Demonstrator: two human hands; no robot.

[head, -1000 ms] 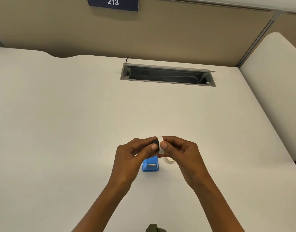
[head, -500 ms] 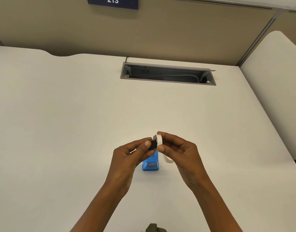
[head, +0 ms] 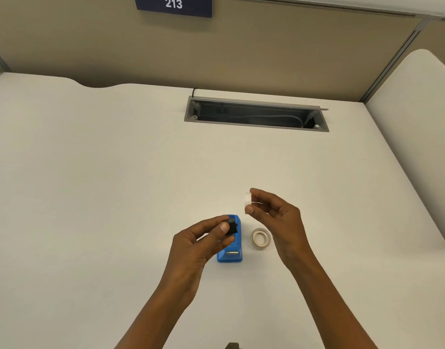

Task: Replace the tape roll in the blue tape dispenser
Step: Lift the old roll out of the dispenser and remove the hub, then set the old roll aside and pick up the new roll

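Note:
The blue tape dispenser (head: 231, 253) stands on the white desk (head: 90, 197), near the front middle. Above it, my left hand (head: 201, 245) pinches a small black spool core (head: 232, 226) between thumb and fingers. My right hand (head: 274, 220) is raised to the right and holds a white tape ring (head: 247, 202) edge-on between thumb and forefinger. A second tape roll (head: 261, 238), whitish and flat, lies on the desk just right of the dispenser, under my right hand.
A grey cable tray slot (head: 256, 114) is sunk into the desk at the back. A beige partition wall (head: 241, 51) with a "213" sign (head: 174, 5) closes off the far edge. Another white surface (head: 418, 102) adjoins at the right.
The two hands were together with the white ring on the black core. They have since pulled apart: the left keeps the black core, the right carries the white ring up and right. The roll on the desk is uncovered.

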